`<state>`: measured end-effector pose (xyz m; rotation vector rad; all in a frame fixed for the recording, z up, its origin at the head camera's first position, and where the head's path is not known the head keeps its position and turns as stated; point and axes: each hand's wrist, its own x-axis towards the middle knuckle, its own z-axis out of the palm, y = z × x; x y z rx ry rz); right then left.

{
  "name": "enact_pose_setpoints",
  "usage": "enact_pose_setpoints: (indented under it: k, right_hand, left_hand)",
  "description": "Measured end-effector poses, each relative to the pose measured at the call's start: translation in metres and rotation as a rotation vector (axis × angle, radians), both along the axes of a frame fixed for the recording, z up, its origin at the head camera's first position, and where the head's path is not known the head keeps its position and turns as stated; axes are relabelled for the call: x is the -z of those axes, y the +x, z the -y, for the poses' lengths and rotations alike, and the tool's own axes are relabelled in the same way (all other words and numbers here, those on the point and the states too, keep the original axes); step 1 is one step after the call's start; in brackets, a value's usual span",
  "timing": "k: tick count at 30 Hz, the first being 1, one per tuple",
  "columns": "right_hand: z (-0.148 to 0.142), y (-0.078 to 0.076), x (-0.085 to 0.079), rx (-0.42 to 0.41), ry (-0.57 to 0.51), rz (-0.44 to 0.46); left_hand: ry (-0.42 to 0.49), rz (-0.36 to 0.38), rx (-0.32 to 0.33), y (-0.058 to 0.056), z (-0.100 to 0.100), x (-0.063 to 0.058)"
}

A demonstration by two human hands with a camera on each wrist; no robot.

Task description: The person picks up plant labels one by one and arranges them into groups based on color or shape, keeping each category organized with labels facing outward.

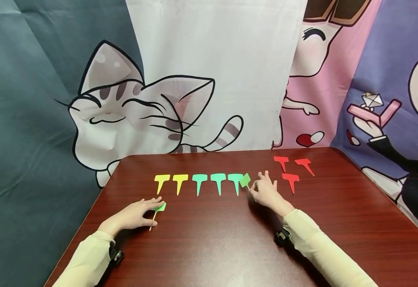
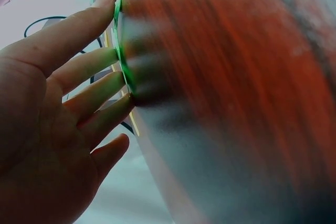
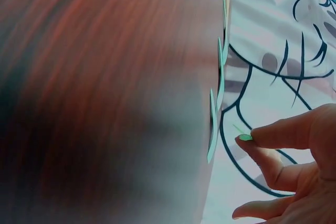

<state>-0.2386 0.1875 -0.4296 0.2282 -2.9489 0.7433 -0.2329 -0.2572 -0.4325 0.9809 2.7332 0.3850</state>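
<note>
My left hand point(image 1: 135, 215) lies low over the table with its fingers extended, touching a bright green T-shaped plant label point(image 1: 161, 208). The label's stem points toward me, beside the thumb. In the left wrist view, the fingertips meet that green label point(image 2: 121, 45) edge-on. Between thumb and index finger, my right hand point(image 1: 266, 193) pinches a second green plant label point(image 1: 245, 180), whose head overlaps the rightmost teal plant label point(image 1: 234, 178) in the head view. The right wrist view shows only a small part of the pinched label point(image 3: 245, 137).
Two yellow plant labels point(image 1: 180, 178) and further teal plant labels point(image 1: 218, 178) form a row along the far part of the brown table point(image 1: 209, 239). Three red plant labels point(image 1: 290, 178) lie at the far right. A printed cloth point(image 1: 216, 40) hangs behind the table.
</note>
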Motion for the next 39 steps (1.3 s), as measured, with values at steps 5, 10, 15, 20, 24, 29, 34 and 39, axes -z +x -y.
enact_pose_setpoints:
  k: [5,10,15,20,24,29,34,39]
  right_hand:
    - [0.012,-0.001,0.002,-0.010,-0.007,-0.010]
    - [0.027,0.000,0.002,-0.017,-0.022,-0.006]
    - [0.044,0.000,0.002,-0.040,-0.011,-0.003]
    - [0.059,0.001,0.000,-0.056,-0.024,0.008]
    - [0.072,0.004,-0.003,-0.068,-0.055,0.025]
    - [0.086,0.004,-0.004,-0.087,-0.082,0.029]
    - [0.102,0.003,-0.004,-0.118,-0.073,0.020]
    - [0.116,0.005,-0.002,-0.144,-0.068,0.012]
  left_hand:
    - [0.006,-0.003,0.002,0.001,-0.001,-0.001]
    - [0.001,0.004,-0.003,0.001,-0.001,-0.001]
    - [0.001,0.017,-0.010,0.002,0.000,-0.001]
    - [0.002,0.015,-0.008,0.001,0.001,0.000]
    - [0.002,0.015,-0.007,0.000,0.001,0.001]
    - [0.000,0.015,-0.010,0.000,0.002,0.002]
    - [0.001,0.013,-0.011,-0.001,0.003,0.002]
    - [0.001,0.023,-0.009,-0.002,0.002,0.002]
